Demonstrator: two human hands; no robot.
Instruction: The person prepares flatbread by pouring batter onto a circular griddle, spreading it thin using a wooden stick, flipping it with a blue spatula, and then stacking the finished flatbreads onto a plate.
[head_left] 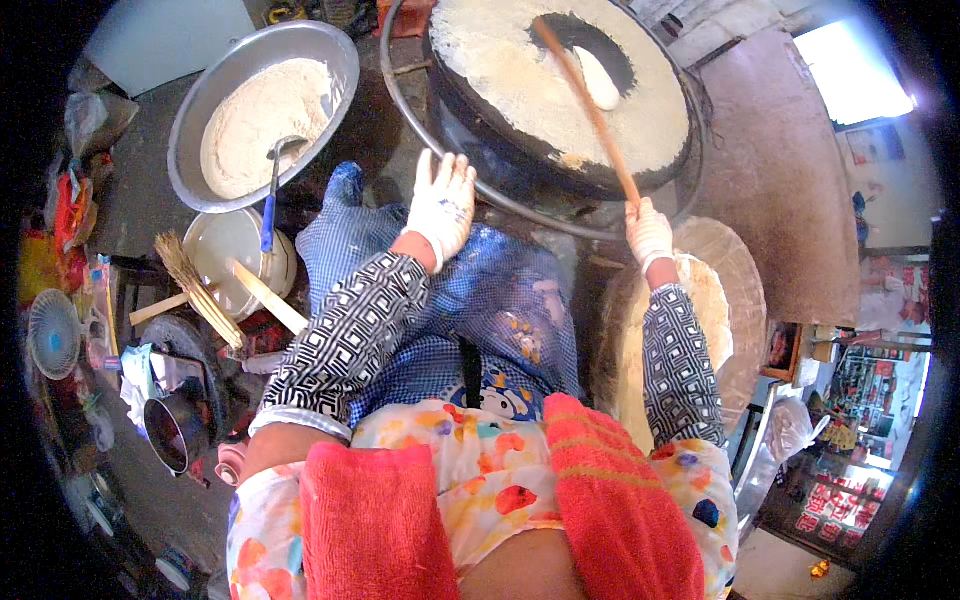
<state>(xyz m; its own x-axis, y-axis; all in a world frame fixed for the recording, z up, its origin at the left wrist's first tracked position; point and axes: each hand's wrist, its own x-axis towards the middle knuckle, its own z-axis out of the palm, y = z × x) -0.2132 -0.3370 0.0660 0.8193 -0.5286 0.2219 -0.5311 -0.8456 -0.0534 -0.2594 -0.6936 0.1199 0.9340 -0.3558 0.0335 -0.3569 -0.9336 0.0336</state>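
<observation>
Your right hand gripped the stick, fingers wrapped round its near end, and the stick spanned the batter on the griddle; light, level pressure probably suited it. Your left hand, fingers outstretched, was at the hoop, perhaps touching it.

a white glove with bluish marks covers the left hand, and another white glove covers the right hand. black-and-white oversleeves in an angular maze pattern wrap both forearms, the left one ending in a pale band near the elbow, and the blouse is white, splashed with orange, red and blue. two lengths of coral-red towelling hang down the front, the right one crossed by golden stripes, above blue checked cloth with a cartoon print and a black strap.
</observation>
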